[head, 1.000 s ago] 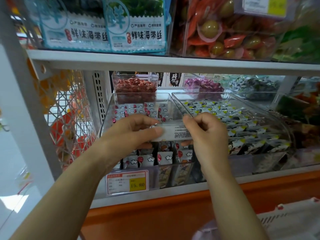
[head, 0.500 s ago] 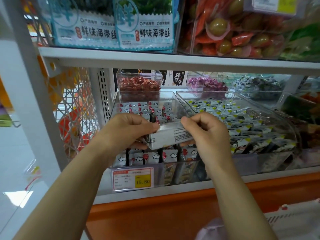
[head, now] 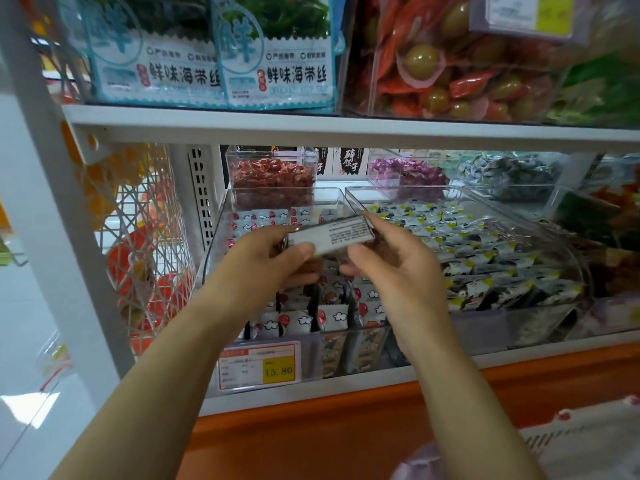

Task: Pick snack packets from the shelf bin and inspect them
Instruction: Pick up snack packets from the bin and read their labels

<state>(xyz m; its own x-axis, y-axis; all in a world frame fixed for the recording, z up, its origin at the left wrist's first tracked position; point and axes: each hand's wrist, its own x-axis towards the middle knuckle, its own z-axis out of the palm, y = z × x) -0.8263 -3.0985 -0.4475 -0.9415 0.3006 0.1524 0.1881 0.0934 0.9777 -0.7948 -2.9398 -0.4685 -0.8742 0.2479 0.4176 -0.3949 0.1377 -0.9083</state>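
I hold one snack packet (head: 332,233) above the clear shelf bin (head: 213,251), its white printed back facing up and tilted up to the right. My left hand (head: 266,261) grips the packet's left end, thumb on top. My right hand (head: 398,268) pinches the right end between forefinger and thumb. The bin below is filled with several white packets (head: 332,317) printed with red balloons and clouds.
A yellow price label (head: 259,367) sits on the bin's front. A second clear bin (head: 540,233) of dark and yellow packets stands to the right. Smaller tubs of red (head: 273,174) and purple (head: 405,171) sweets stand behind. The upper shelf board (head: 346,129) hangs close overhead.
The packet has been lifted a little and turned, so its printed back now shows more fully. My right hand's fingers have loosened from a tight curl to a pinch at the packet's end.
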